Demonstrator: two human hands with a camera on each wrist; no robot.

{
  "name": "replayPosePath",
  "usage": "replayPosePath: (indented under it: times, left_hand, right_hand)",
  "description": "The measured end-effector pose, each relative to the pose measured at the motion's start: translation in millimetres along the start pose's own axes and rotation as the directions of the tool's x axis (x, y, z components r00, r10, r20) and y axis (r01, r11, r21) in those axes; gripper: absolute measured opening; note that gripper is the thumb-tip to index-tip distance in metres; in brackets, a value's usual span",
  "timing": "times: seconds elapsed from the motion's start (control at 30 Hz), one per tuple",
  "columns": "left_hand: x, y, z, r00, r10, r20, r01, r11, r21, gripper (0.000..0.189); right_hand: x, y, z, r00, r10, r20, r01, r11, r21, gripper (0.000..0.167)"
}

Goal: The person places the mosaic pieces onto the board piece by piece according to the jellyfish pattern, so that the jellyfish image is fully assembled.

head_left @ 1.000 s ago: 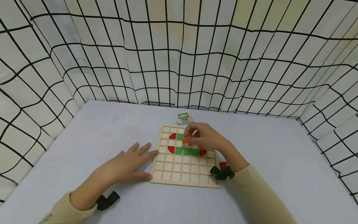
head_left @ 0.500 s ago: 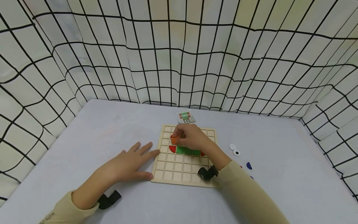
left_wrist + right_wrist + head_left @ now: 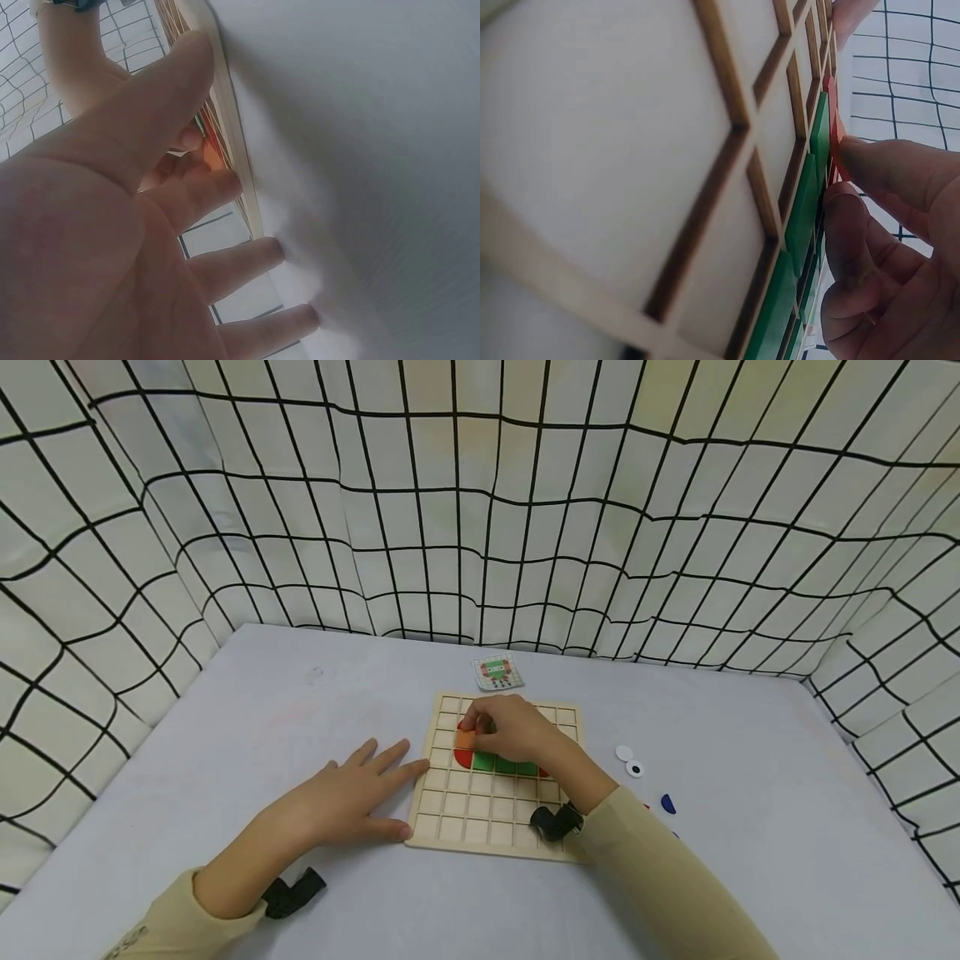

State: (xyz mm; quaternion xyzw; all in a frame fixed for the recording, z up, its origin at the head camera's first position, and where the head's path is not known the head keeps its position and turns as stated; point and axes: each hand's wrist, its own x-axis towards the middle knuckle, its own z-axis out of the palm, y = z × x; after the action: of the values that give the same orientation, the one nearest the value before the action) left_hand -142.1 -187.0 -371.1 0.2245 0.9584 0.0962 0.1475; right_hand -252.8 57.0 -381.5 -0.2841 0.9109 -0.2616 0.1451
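Observation:
A wooden grid board (image 3: 476, 833) lies on the white table. On its left side my right hand (image 3: 513, 727) pinches an orange square tile (image 3: 464, 740) between thumb and fingers. The tile sits between two red rounded corner pieces, the lower red piece (image 3: 462, 759) showing plainly. In the right wrist view the thumb lies against the orange tile (image 3: 844, 150), beside a green tile (image 3: 802, 214). Under the hand runs a row of green tiles (image 3: 506, 765), partly covered. My left hand (image 3: 337, 806) rests with fingers spread, thumb and index fingertips at the board's left edge.
Behind the board lies a small pattern card (image 3: 497, 672). To the right are a white disc (image 3: 623, 752), an eye disc (image 3: 635, 769) and a blue half-round piece (image 3: 668, 804); the right sleeve partly hides other pieces. A black net (image 3: 487, 560) over white cloth encloses the table.
My right hand has moved left across the board with the orange tile, then lowered it between the red pieces. The loose pieces at the right came into view. My left hand has stayed put.

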Motion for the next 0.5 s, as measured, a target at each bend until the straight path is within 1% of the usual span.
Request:
replayPosePath:
  times: [0.17,0.27,0.37,0.5]
  left_hand:
    - [0.2,-0.7,-0.1,1.0,-0.004,0.003,0.004,1.0,0.0,0.083]
    - [0.7,-0.9,0.1,1.0,-0.005,0.002,0.005,1.0,0.0,0.083]
    - [1.2,-0.9,1.1,1.0,-0.013,0.006,0.014,1.0,-0.007,0.083]
    - [1.4,-0.7,2.0,1.0,-0.013,0.004,0.013,1.0,-0.003,0.083]
  right_hand:
    - [0.9,1,-1,0.999,-0.019,0.028,0.019,1.0,-0.018,0.013]
    - [-2.0,4,-5,0.999,-0.034,0.033,0.034,0.999,-0.006,0.015]
    - [-9.7,10,-12,0.999,-0.044,0.008,0.044,0.999,0.021,0.018]
    - [-27.2,19,-27,0.999,-0.019,-0.046,0.023,0.996,0.086,0.021]
